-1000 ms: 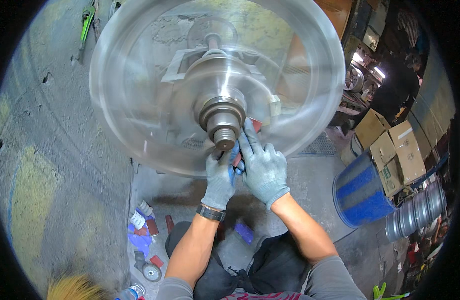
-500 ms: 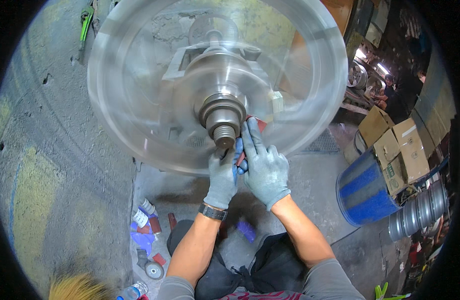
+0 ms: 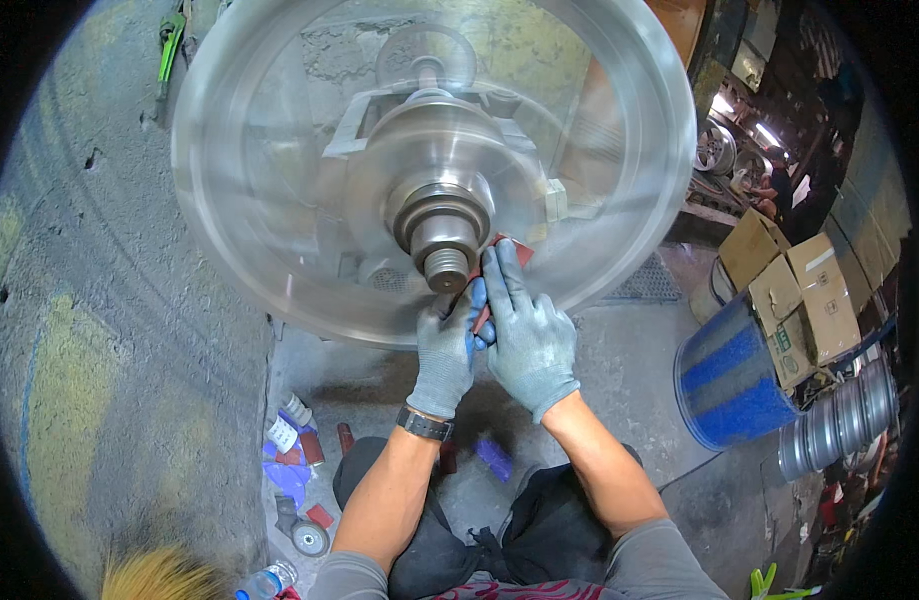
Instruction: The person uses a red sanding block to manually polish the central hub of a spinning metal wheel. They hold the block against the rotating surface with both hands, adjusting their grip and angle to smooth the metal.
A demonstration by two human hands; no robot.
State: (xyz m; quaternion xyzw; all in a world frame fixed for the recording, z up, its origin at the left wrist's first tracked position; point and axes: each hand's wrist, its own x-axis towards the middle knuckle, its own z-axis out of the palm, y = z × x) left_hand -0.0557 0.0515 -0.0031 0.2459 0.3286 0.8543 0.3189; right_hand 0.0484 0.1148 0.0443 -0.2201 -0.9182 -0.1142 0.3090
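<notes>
A large metal wheel (image 3: 640, 100), blurred by spinning, is mounted on a spindle with a threaded end (image 3: 447, 264) that points toward me. Both my hands wear grey gloves and meet just below and to the right of that end. A folded piece of red sandpaper (image 3: 520, 248) shows past my fingertips, close to the wheel's hub face. My left hand (image 3: 445, 360) is closed around its lower part. With two fingers stretched along the sandpaper, my right hand (image 3: 533, 345) presses on it; its other fingers are bent. Exactly where the sandpaper touches the wheel is hidden.
At right stands a blue drum (image 3: 732, 380) with cardboard boxes (image 3: 825, 295) on top, beside stacked metal rims (image 3: 840, 420). Sandpaper scraps (image 3: 311, 447), a small caster-like wheel (image 3: 310, 538) and a plastic bottle (image 3: 268, 582) lie low left. A person (image 3: 777, 190) sits far right.
The wheel keeps spinning. My hands and the sandpaper stay in nearly the same place, with only a slight shift of my right fingertips. The view has tilted very little.
</notes>
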